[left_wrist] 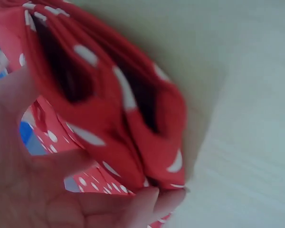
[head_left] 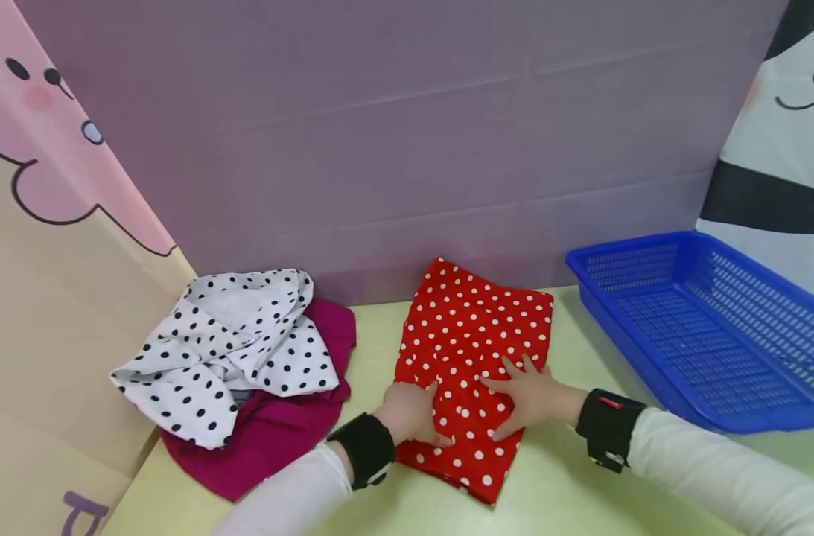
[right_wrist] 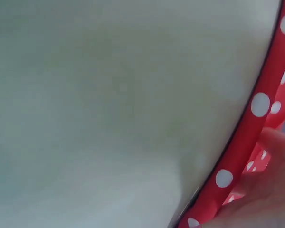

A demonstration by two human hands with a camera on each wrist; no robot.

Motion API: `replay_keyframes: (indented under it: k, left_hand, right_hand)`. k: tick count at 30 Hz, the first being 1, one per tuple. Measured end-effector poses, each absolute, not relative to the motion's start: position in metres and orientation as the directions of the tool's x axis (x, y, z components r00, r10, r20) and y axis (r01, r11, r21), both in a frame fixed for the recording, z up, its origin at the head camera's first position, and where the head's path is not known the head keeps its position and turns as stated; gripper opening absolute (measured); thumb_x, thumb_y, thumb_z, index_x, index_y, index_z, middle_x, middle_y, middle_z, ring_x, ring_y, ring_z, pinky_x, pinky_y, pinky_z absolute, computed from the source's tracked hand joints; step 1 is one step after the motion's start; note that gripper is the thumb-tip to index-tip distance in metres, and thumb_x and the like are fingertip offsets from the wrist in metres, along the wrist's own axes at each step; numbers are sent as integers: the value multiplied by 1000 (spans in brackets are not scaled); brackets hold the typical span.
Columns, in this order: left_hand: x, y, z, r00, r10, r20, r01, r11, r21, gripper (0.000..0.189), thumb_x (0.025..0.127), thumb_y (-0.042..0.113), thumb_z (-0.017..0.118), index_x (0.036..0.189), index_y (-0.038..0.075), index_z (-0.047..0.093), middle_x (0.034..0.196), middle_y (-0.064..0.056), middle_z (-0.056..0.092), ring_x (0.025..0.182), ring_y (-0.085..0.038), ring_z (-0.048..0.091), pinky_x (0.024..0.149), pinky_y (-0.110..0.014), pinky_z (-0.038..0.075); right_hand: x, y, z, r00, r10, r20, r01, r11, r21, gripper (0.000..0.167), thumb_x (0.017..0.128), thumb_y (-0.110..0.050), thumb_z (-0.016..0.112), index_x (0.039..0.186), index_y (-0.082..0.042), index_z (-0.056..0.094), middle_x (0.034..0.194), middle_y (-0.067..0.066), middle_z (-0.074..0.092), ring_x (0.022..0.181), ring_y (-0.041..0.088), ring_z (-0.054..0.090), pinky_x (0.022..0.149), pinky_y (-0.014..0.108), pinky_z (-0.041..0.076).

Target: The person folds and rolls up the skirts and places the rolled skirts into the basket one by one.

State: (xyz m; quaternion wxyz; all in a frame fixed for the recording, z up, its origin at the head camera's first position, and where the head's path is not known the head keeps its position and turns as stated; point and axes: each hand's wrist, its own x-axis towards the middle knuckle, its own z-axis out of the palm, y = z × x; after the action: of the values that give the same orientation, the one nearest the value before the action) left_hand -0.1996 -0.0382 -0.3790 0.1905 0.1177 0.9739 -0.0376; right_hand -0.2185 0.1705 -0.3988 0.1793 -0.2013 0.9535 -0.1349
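Observation:
A red cloth with white dots point(head_left: 477, 327) lies folded in layers on the table, its layered edge point(left_wrist: 128, 109) showing in the left wrist view. My left hand point(head_left: 413, 415) rests on its near left part, thumb and index finger spread apart. Fingertips of that hand touch the layered edge in the left wrist view. On the cloth's right side lies my right hand point(head_left: 530, 398), fingers spread over the fabric. The right wrist view shows this hand point(right_wrist: 266, 199) at the cloth's rounded side edge point(right_wrist: 242, 133).
To the left, a crumpled white cloth with black dots point(head_left: 272, 335) lies on a magenta cloth point(head_left: 279, 439). A blue plastic basket point(head_left: 701, 320) stands at the right. Behind the table point(head_left: 567, 491) rises a greyish-purple panel point(head_left: 407, 149), with printed side panels.

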Motion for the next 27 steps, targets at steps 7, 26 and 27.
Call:
replay_keyframes:
  k: [7,26,27]
  left_hand:
    - [-191,-15,-382,-899,280,-337,321,944,-73,75,66,62,74,121,12,62,95,0,66,84,-16,57,79,-29,49]
    - [-181,4,-383,-868,380,-321,382,922,60,45,74,58,70,86,15,64,63,5,55,62,-11,51,64,-24,43]
    - [-182,0,-381,-860,390,-329,389,918,72,45,74,57,70,88,15,64,64,5,56,62,-11,51,64,-24,43]
  right_hand:
    - [-228,184,-393,-847,-416,-330,-299,887,-352,93,60,-38,86,141,-16,45,149,37,13,128,69,-2,97,77,-9]
    - [-257,211,-388,-769,-468,-435,-354,879,-321,96,63,-30,85,145,-20,37,153,28,6,133,61,2,96,73,28]
    - [-256,211,-387,-770,-472,-430,-354,876,-328,96,63,-29,85,145,-19,37,153,28,6,133,61,2,96,73,28]
